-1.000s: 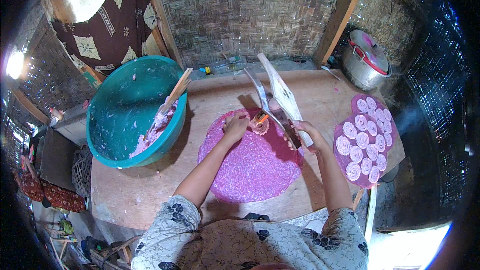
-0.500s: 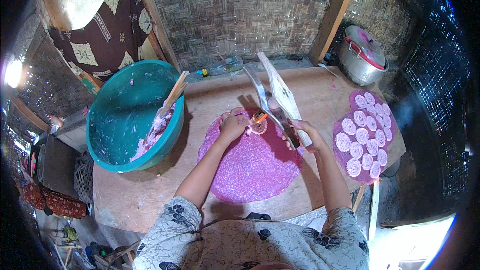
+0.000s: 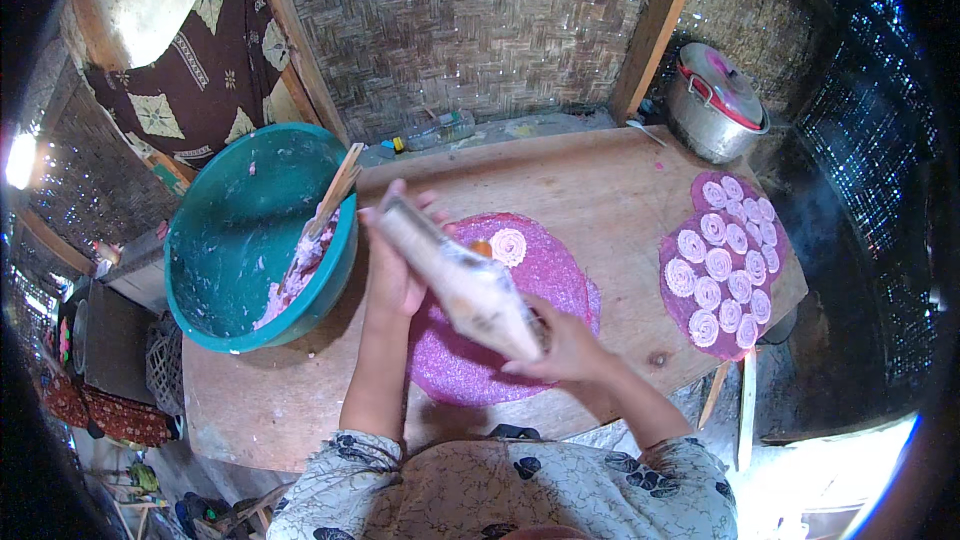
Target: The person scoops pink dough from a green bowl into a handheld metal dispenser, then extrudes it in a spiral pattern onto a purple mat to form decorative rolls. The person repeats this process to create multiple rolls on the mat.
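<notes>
A two-board wooden hand press (image 3: 465, 285), smeared by motion, slants across the middle of the table between my hands. My right hand (image 3: 565, 343) is wrapped round its near end. At the far end my left hand (image 3: 395, 265) grips the boards, some fingertips showing past them. Below the press lies a round pink mesh mat (image 3: 470, 370), partly hidden by it. One pale pink dough spiral (image 3: 509, 247) rests toward the mat's far side. Beside that spiral, a bit of the press's orange nozzle (image 3: 482, 248) shows under the boards.
On the left stands a big green basin (image 3: 215, 330) with pink dough and a wooden stick (image 3: 340, 185). At the right, another pink mat (image 3: 672, 312) bears several dough spirals (image 3: 719, 263). A lidded metal pot (image 3: 710, 130) and a plastic bottle (image 3: 445, 130) stand farther back.
My left hand has moved from the mat up to the press's far end. The press has tilted leftward, its boards brought together. A finished-looking spiral now shows uncovered on the mat.
</notes>
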